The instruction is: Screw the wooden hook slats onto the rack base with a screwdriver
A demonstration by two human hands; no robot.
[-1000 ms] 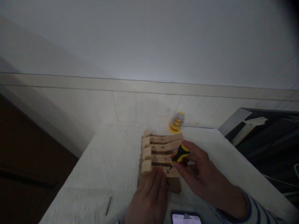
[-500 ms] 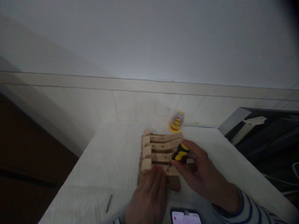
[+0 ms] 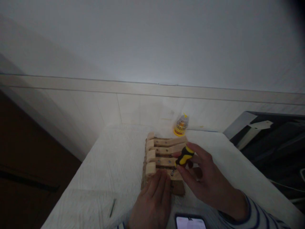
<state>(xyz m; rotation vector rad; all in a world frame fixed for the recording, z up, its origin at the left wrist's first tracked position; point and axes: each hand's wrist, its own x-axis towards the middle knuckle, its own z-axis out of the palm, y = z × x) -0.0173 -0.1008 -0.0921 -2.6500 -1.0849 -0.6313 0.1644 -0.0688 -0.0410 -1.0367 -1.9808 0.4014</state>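
A row of several pale wooden slats, each with a raised rounded block at its left end, lies on a darker brown wooden base. My left hand has its fingers pressed together over the nearest slat, holding it down; its thumb is hidden. In my right hand, a short yellow-and-black screwdriver is pinched between thumb and fingers, tilted down to the left. Its tip meets a screw in the nearest slat. Screw heads show in the slats farther back.
A clear bottle with a yellow base stands behind the slats near the wall. On the white cloth-covered table, a thin metal rod lies to the left. A phone is at the front edge. Dark panels with a metal bracket stand at right.
The view has shifted slightly. My right hand's fingers have shifted on the screwdriver handle, one fingertip now stretched out to its left. My left hand stays on the nearest slat.
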